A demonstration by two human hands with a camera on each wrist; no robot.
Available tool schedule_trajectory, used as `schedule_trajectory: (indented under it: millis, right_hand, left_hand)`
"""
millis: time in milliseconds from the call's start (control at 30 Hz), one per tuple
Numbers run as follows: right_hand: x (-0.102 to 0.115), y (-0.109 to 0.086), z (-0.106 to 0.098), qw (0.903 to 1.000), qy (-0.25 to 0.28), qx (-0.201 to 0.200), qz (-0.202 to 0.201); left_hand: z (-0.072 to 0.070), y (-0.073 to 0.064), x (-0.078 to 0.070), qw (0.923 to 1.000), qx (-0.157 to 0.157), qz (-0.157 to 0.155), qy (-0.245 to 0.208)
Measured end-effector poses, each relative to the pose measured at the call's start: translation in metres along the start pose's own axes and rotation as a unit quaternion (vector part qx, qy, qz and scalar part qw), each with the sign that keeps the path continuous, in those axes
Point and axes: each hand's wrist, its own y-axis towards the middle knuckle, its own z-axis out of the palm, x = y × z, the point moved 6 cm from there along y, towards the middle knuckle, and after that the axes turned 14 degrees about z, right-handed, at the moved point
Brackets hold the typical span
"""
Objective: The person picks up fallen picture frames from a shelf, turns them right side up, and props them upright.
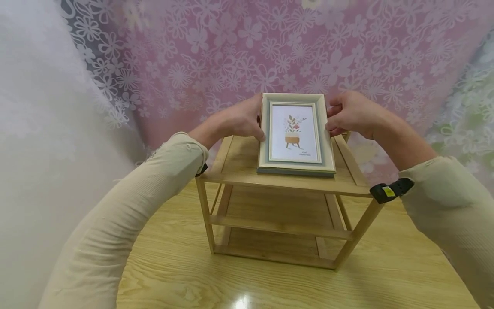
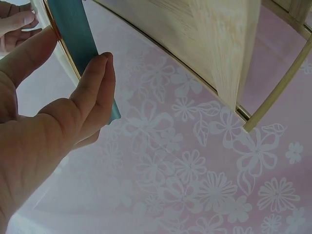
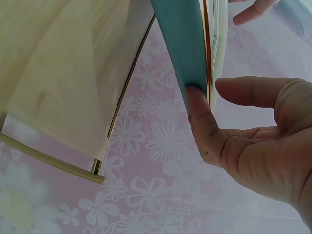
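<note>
A picture frame (image 1: 295, 134) with a cream front and a teal edge holds a print of a potted plant. It leans back at the top of a wooden rack (image 1: 266, 182); whether its lower edge touches the top shelf I cannot tell. My left hand (image 1: 247, 118) grips its left side, thumb at the front. In the left wrist view, that hand's fingers (image 2: 95, 80) lie along the teal edge (image 2: 78, 36). On the opposite side my right hand (image 1: 355, 113) pinches the frame. The right wrist view shows one fingertip (image 3: 196, 95) on the teal edge (image 3: 185, 53) and the thumb by the front rim.
The rack has lower shelves (image 1: 278, 206) and stands on a wood-grain floor (image 1: 173, 266). Pink floral cloth (image 1: 231, 51) hangs behind it, with white cloth (image 1: 58, 128) at the left. A black band (image 1: 391, 190) is on the right wrist.
</note>
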Motion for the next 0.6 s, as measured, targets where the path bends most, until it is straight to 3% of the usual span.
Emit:
schedule_trajectory:
  millis: [133, 367, 600]
  right_hand:
    - [-0.0007, 0.0022, 0.0008, 0.9999, 0.009, 0.009, -0.01]
    - [0.0001, 0.0021, 0.0059, 0.9995, 0.002, 0.03, -0.005]
    - [0.0007, -0.0007, 0.0051, 0.9993, -0.004, 0.035, -0.015]
  left_hand:
    - [0.0005, 0.0007, -0.0013, 0.9996, 0.006, 0.022, -0.013]
    - [-0.0026, -0.0055, 0.002, 0.9987, 0.023, -0.019, 0.04]
    - [-0.002, -0.0054, -0.0017, 0.9999, 0.004, 0.007, -0.012]
